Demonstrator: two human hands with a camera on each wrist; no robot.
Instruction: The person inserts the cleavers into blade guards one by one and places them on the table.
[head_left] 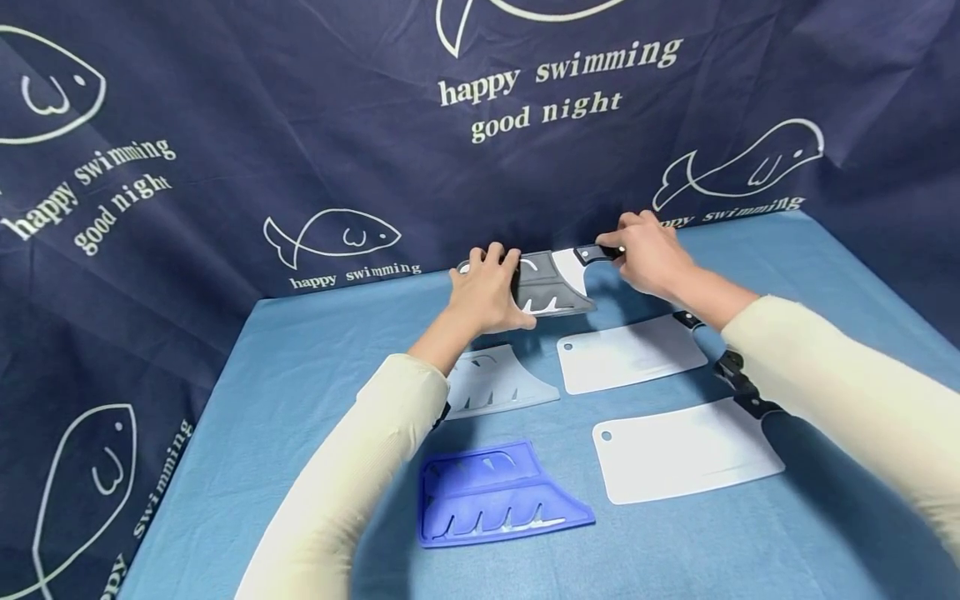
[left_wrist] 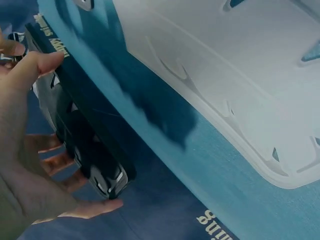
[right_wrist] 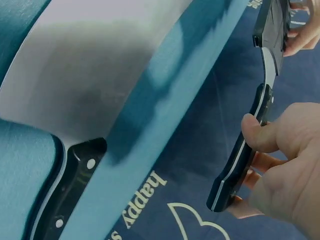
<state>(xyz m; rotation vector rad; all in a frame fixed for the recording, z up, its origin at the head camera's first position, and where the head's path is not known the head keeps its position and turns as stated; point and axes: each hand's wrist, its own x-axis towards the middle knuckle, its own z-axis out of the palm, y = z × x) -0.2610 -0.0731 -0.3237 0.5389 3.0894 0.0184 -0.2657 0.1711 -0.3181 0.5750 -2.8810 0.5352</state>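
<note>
My left hand [head_left: 482, 290] holds a dark grey blade cover [head_left: 543, 287] by its far-left part, fingers over the top edge and thumb below. The cover sits on the blade of a cleaver [head_left: 572, 271]; only a strip of bare metal shows beside the handle. My right hand [head_left: 651, 257] grips the black riveted handle [right_wrist: 235, 155] between thumb and fingers. Cover and cleaver are raised at the back of the table. In the left wrist view, the cover [left_wrist: 82, 132] is seen edge-on within the hand's grasp.
A whitish blade cover [head_left: 498, 382] and a blue one [head_left: 502, 500] lie in front of the left hand. Two bare cleavers, a farther one [head_left: 630, 357] and a nearer one [head_left: 682, 454], lie to their right on the blue cloth [head_left: 300, 375]. A dark printed curtain [head_left: 360, 150] hangs behind.
</note>
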